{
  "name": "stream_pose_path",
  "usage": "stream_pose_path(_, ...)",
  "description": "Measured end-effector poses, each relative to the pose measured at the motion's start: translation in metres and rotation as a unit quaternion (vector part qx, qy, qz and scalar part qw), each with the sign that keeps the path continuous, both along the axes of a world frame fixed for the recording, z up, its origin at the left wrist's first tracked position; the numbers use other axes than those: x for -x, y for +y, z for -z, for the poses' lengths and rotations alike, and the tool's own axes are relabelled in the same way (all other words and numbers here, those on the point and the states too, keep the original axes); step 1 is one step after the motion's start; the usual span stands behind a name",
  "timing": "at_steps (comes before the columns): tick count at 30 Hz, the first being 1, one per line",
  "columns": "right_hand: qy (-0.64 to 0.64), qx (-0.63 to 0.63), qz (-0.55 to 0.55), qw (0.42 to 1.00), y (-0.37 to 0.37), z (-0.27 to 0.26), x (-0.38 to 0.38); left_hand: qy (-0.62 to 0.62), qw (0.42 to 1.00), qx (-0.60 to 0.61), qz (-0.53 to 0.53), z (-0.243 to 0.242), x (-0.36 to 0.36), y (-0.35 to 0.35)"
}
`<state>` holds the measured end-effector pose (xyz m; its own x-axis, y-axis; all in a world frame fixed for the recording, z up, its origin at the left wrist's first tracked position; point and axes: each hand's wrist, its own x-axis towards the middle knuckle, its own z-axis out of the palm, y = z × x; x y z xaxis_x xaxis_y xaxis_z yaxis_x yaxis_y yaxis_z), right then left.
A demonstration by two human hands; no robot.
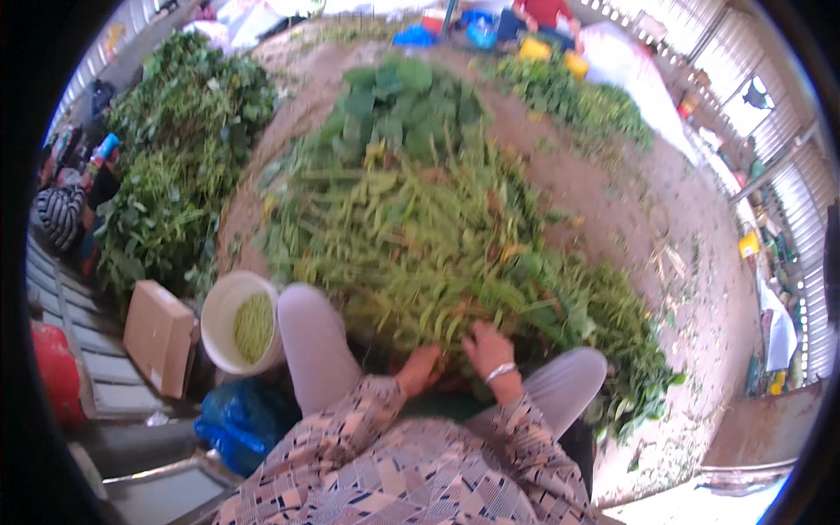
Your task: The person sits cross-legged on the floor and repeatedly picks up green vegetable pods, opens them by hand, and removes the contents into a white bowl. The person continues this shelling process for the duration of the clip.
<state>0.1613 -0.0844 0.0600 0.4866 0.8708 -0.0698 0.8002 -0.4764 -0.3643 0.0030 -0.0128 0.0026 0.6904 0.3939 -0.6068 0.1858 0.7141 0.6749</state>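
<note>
A wide heap of cut, pod-bearing bean plants lies before me, its near edge reaching between my knees. Green pods and pale stems face me; broad leaves crown the far end. At the near edge my left hand is curled low among the pods, its fingertips hidden. Just right of it, my right hand wears a silver bangle and reaches its fingers into the pods. Whether either hand grips a stem or pod is too blurred to make out. Beside my left knee stands a white bucket partly filled with loose green pods.
Left of the bucket is a cardboard box, with a blue plastic bag nearer me. Another plant heap rises at left. At the far right, a person in red sits behind more plants. Bare floor shows at right.
</note>
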Motion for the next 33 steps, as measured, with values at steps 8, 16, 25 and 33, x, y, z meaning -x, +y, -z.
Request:
stream_pose_path(8, 0.071, -0.075, -0.014, 0.995, -0.004, 0.018, -0.013, -0.069, 0.985, 0.158, 0.005, -0.019, 0.001, 0.008)
stream_pose_path(16, 0.137, -0.218, 0.088, 0.962, -0.012, 0.020, 0.000, -0.063, 0.980, 0.185, 0.025, -0.017, 0.001, 0.017)
stream_pose_path(25, 0.149, -0.325, 0.169, 0.919, -0.004, 0.017, 0.010, -0.127, 0.976, 0.172, 0.044, 0.009, 0.004, 0.030)
stream_pose_path(33, 0.223, -0.365, 0.243, 0.871, -0.019, 0.005, 0.024, -0.079, 0.982, 0.152, 0.082, -0.033, 0.003, 0.006)
